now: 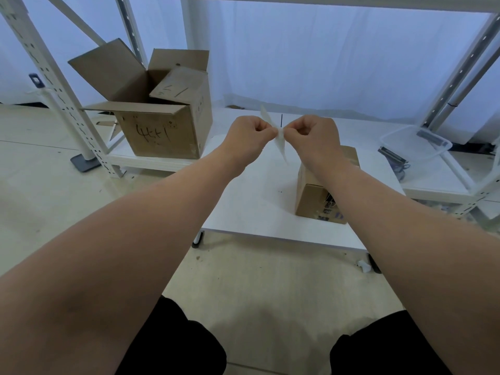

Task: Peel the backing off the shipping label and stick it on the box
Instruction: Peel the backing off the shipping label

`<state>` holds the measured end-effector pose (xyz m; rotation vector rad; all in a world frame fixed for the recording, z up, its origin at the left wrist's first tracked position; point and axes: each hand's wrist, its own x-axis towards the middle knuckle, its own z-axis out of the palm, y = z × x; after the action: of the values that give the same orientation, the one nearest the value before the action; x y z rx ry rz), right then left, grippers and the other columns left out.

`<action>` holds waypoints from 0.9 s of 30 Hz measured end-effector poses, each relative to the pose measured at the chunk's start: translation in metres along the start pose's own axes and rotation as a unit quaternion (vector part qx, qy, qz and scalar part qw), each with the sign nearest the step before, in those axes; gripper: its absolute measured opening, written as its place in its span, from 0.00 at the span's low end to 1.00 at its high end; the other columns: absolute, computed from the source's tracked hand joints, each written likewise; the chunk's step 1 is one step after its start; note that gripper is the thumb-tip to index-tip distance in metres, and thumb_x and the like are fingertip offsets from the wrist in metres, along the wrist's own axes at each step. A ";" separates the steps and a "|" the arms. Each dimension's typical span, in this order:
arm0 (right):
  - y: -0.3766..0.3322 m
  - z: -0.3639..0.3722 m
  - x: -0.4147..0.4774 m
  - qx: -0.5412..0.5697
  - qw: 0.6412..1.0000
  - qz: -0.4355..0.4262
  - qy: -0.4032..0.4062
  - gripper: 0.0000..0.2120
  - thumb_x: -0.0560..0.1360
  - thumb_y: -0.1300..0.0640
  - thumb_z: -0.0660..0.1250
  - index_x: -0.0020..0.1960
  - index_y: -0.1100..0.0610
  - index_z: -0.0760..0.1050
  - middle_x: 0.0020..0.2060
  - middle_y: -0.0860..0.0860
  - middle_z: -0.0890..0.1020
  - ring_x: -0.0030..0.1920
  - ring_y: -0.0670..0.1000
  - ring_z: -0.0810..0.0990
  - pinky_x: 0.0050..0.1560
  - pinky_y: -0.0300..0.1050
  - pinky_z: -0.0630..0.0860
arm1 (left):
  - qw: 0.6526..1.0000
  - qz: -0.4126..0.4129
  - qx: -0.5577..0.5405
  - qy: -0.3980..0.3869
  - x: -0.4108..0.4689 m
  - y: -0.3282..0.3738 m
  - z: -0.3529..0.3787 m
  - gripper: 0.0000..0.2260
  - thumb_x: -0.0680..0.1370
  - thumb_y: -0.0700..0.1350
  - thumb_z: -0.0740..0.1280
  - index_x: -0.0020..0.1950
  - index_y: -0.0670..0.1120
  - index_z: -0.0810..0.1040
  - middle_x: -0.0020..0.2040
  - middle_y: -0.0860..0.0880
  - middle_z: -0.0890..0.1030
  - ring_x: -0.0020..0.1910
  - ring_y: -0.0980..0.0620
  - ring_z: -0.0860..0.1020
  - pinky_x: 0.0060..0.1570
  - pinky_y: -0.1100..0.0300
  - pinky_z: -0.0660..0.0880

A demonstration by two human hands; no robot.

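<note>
Both pinching the shipping label (280, 138), edge-on above the white table (251, 201): left hand (250, 136) and right hand (313, 136) closed on its middle. Thin, limp, light; possibly already splitting from backing. Best gripped at a corner. Small cardboard box (319, 196) near right.

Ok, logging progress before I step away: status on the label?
Both hands, left hand and right hand, pinching the shipping label midair. Small closed box waits on the white table, under right forearm. Nothing blocking.

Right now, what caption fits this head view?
Both hands, left hand and right hand, pinch a white label above a small box.
</note>
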<state>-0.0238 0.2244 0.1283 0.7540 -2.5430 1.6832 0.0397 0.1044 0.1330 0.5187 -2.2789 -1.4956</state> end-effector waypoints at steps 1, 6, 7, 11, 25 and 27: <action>0.000 0.000 0.000 0.004 1.000 0.004 0.001 0.03 0.70 0.56 0.67 0.38 0.54 0.78 0.32 0.44 0.79 0.35 0.45 0.74 0.42 0.43 0.73 | 1.000 0.002 0.002 0.002 0.000 0.000 0.000 0.05 0.76 0.42 0.66 0.43 0.40 0.76 0.31 0.50 0.68 0.25 0.56 0.62 0.20 0.71 0.60; -0.002 0.000 -0.001 0.057 0.997 0.017 -0.040 0.04 0.72 0.63 0.66 0.43 0.59 0.80 0.38 0.48 0.80 0.38 0.43 0.76 0.34 0.24 0.70 | 0.998 0.038 0.045 0.010 0.001 -0.004 -0.001 0.05 0.76 0.41 0.66 0.40 0.43 0.74 0.30 0.52 0.70 0.23 0.59 0.64 0.19 0.72 0.61; -0.002 -0.001 -0.001 0.073 0.996 0.025 -0.049 0.06 0.72 0.63 0.65 0.45 0.60 0.80 0.40 0.49 0.80 0.39 0.42 0.77 0.34 0.21 0.69 | 0.997 0.046 0.053 0.009 0.001 -0.004 -0.002 0.05 0.76 0.42 0.66 0.40 0.43 0.75 0.31 0.52 0.72 0.21 0.59 0.65 0.19 0.72 0.61; 0.001 -0.004 0.000 0.095 0.993 0.020 -0.068 0.07 0.73 0.58 0.68 0.48 0.60 0.81 0.45 0.52 0.84 0.44 0.47 0.82 0.44 0.28 0.75 | 0.990 0.091 0.106 -0.001 0.000 -0.006 -0.002 0.07 0.76 0.44 0.67 0.45 0.40 0.78 0.42 0.46 0.80 0.28 0.59 0.70 0.23 0.74 0.63; 0.004 -0.007 0.000 0.018 0.997 -0.017 -0.068 0.04 0.72 0.61 0.68 0.44 0.61 0.81 0.44 0.58 0.84 0.47 0.54 0.83 0.47 0.37 0.76 | 0.970 0.146 0.195 -0.017 -0.002 -0.009 0.000 0.06 0.76 0.45 0.65 0.45 0.42 0.77 0.45 0.51 0.77 0.48 0.51 0.77 0.50 0.57 0.74; 0.004 -0.005 0.001 0.015 0.998 -0.015 -0.062 0.04 0.72 0.61 0.68 0.44 0.61 0.81 0.45 0.58 0.84 0.45 0.52 0.82 0.43 0.32 0.74 | 0.972 0.142 0.186 -0.017 -0.002 -0.008 0.001 0.07 0.75 0.44 0.65 0.46 0.41 0.77 0.46 0.50 0.78 0.49 0.50 0.77 0.50 0.57 0.74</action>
<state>-0.0275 0.2303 0.1270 0.9221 -2.5770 1.7207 0.0421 0.1030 0.1248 0.2481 -2.5450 -0.9558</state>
